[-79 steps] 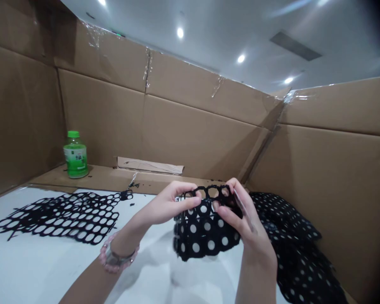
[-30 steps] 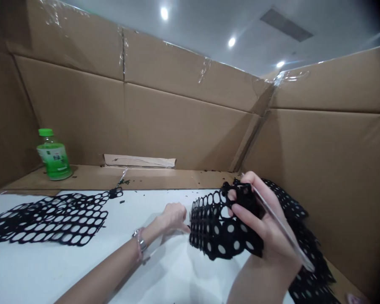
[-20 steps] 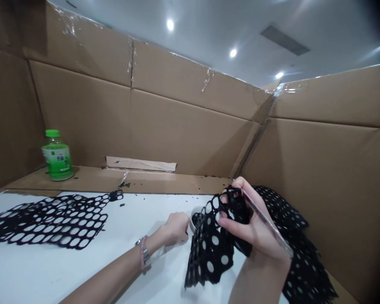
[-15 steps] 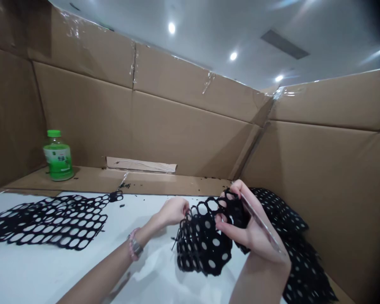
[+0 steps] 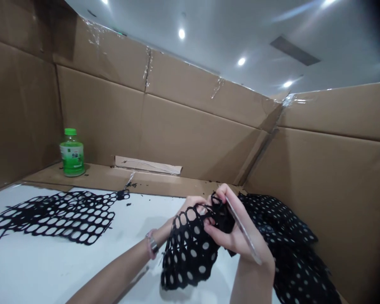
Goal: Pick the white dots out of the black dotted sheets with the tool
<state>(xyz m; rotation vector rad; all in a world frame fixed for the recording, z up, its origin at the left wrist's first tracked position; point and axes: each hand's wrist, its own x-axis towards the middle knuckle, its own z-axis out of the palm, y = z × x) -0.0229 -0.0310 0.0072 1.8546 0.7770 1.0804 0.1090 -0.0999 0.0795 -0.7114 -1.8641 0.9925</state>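
Note:
A black sheet full of round holes (image 5: pixel 186 251) hangs bunched between my two hands, its lower part fanning down over the white surface. My left hand (image 5: pixel 193 202), with a pink bracelet at the wrist, is closed at the sheet's upper edge, its fingers partly hidden behind the strands. My right hand (image 5: pixel 237 230) grips the gathered upper right part of the sheet between thumb and fingers. Along that palm lies a slim, pale, metallic-looking strip tool (image 5: pixel 244 232); its exact kind is unclear, and its tip is by the fingertips.
More black perforated material (image 5: pixel 291 236) is heaped at the right by the cardboard wall (image 5: pixel 329 177). A black open net (image 5: pixel 79 219) lies flat at the left. Behind it stands a green bottle (image 5: pixel 72 156). Small black scraps (image 5: pixel 131 184) dot the back of the white tabletop (image 5: pixel 82 270).
My left hand has moved right, close to my right hand at the sheet's top. The sheet has shifted left and slightly down in view. The camera view has turned slightly.

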